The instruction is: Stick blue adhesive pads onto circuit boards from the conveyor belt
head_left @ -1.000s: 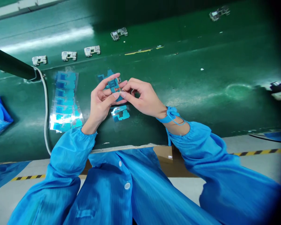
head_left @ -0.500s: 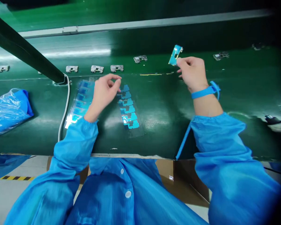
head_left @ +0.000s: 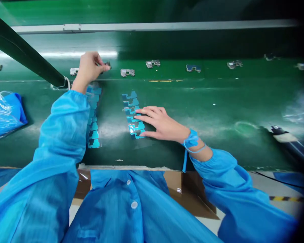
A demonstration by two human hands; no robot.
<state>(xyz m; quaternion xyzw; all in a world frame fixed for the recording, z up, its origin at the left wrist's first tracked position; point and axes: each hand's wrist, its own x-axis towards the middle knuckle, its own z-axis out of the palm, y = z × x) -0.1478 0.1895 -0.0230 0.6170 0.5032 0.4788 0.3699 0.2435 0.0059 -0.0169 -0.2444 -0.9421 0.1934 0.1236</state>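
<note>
Pinching a small circuit board with the left hand, right hand spread beside blue stickers.
Holding the board between left thumb and fingers over the back of the table, between a pale board partly behind the wrist and another pale board to the right; too covered to tell whether lifted or touching the table. With right fingers apart, tips at the right edge of the middle strip of stickers; cannot tell how firmly pressed. Covering part of a second strip with the left sleeve. Farther right along the back, more boards, including one with a blue face. On the right wrist, a blue band.
</note>
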